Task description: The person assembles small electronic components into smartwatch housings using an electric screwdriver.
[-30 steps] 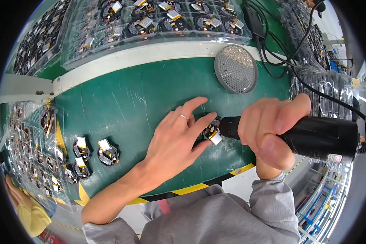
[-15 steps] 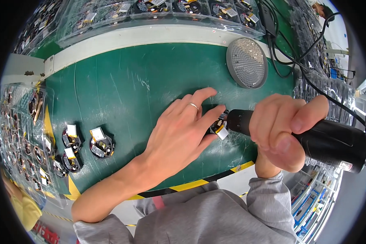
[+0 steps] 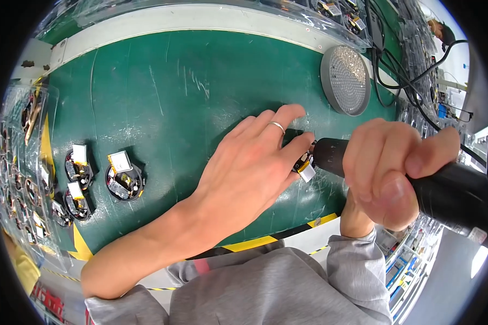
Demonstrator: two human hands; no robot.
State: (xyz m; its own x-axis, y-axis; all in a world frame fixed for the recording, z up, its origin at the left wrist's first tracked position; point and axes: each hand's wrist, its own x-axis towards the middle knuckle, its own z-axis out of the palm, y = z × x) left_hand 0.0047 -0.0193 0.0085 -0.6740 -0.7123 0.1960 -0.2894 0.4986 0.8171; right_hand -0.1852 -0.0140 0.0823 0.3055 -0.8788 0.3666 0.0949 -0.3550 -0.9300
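With fingers bent, my left hand point(image 3: 249, 168) grips a small round electronic assembly point(image 3: 307, 172) on the green tabletop. Much of that assembly is hidden under the hand; a silver, battery-like pouch with yellow tape shows at its edge. My right hand point(image 3: 387, 170) is wrapped round a black power screwdriver point(image 3: 455, 187), tilted with its nose down and left toward the assembly. The nose ends right by my left fingertips; I cannot tell whether the bit touches a screw. Similar round assemblies with silver pouches lie at the left, one point(image 3: 126, 181) apart from the others.
A round grey dish point(image 3: 327, 89) of tiny metal screws stands at the far right. Clear plastic trays point(image 3: 27, 189) of assemblies line the left side, with more beyond the pale table edge point(image 3: 173, 23). Black cables point(image 3: 404, 81) hang at the right. Another person is at the upper right.
The view has shifted, so the table, dish and loose assemblies sit differently in the picture. Both hands keep their grips, with the screwdriver's nose still at the assembly.
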